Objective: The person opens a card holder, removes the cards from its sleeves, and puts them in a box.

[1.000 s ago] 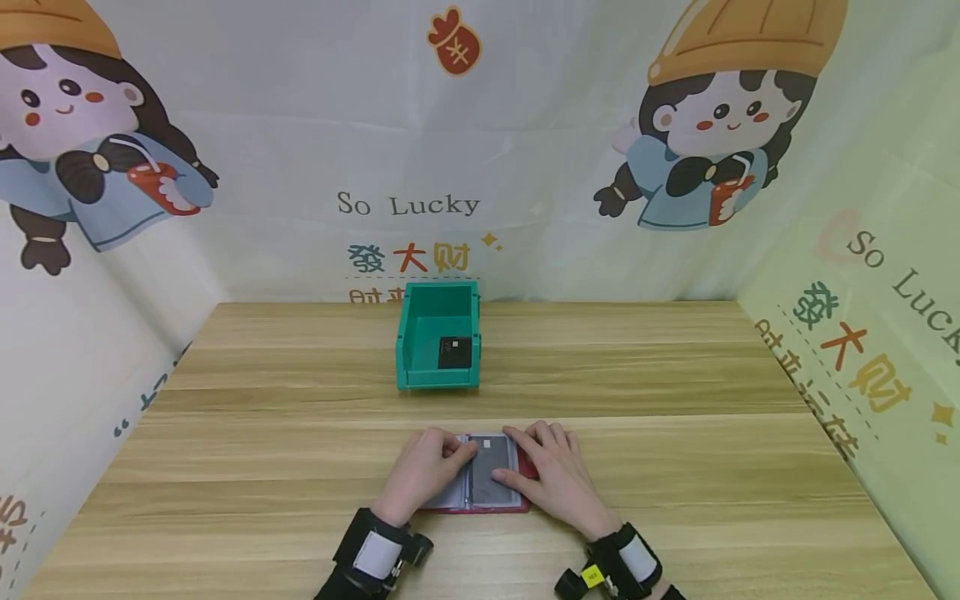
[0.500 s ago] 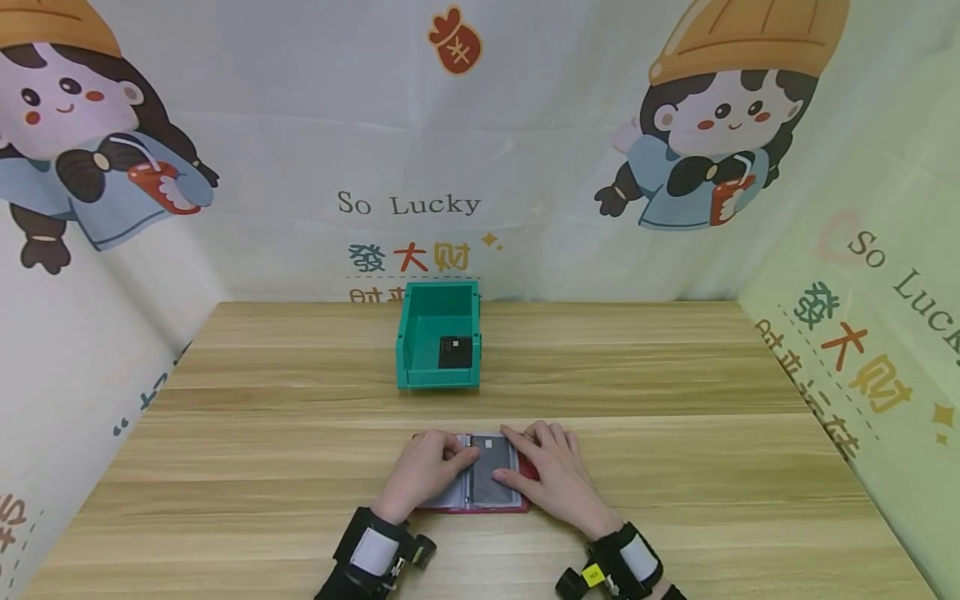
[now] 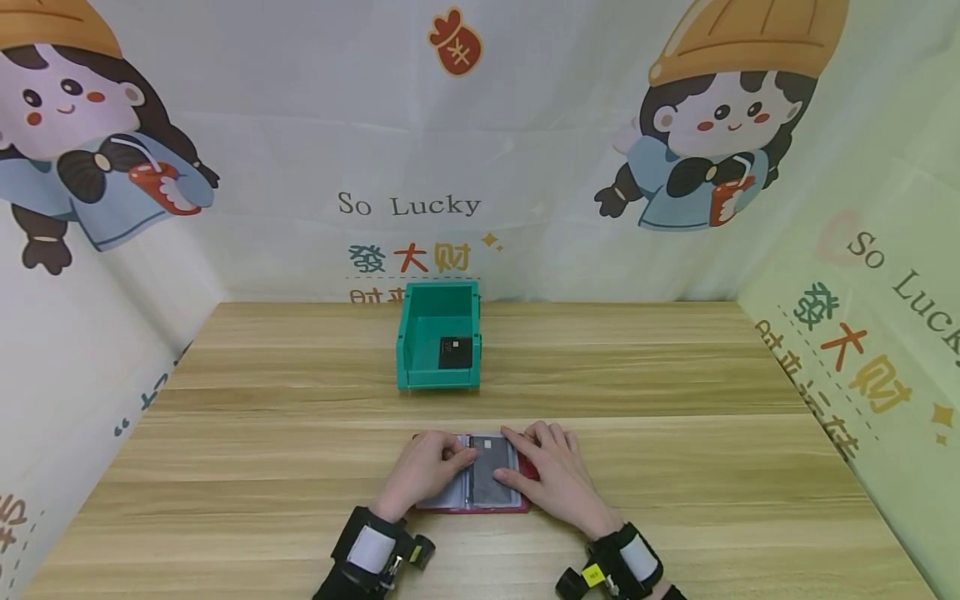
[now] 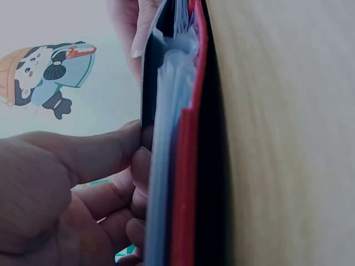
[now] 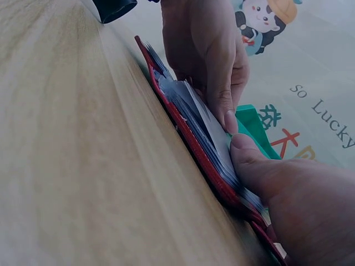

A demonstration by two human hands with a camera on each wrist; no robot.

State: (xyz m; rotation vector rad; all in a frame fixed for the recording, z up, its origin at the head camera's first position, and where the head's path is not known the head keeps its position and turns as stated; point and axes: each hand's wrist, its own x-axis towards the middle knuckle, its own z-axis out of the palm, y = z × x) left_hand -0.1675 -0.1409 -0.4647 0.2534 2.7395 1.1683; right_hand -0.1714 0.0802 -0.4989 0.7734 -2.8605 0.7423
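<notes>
A red booklet (image 3: 525, 505) with clear sleeves lies spread on the table, a dark grey card (image 3: 491, 479) on its right side. The left hand (image 3: 427, 471) pinches the left edge of this card between thumb and curled fingers; the left wrist view shows the card (image 4: 148, 83) standing slightly off the sleeves (image 4: 166, 116). The right hand (image 3: 558, 479) lies over the booklet's right side, thumb on the card and index finger along the top corner, fingers fairly straight. In the right wrist view its thumb (image 5: 255, 166) presses on the sleeves (image 5: 205, 122).
Behind the booklet stands a green open bin (image 3: 438, 379) with a black card (image 3: 454, 352) inside. The wooden table (image 3: 675, 375) is bordered at the back and sides by printed cloth (image 3: 540, 167). Both wrists wear black straps with small cameras.
Almost nothing differs; the left hand and its wrist have shifted very slightly, still at the card's edge. The right hand stays in place.
</notes>
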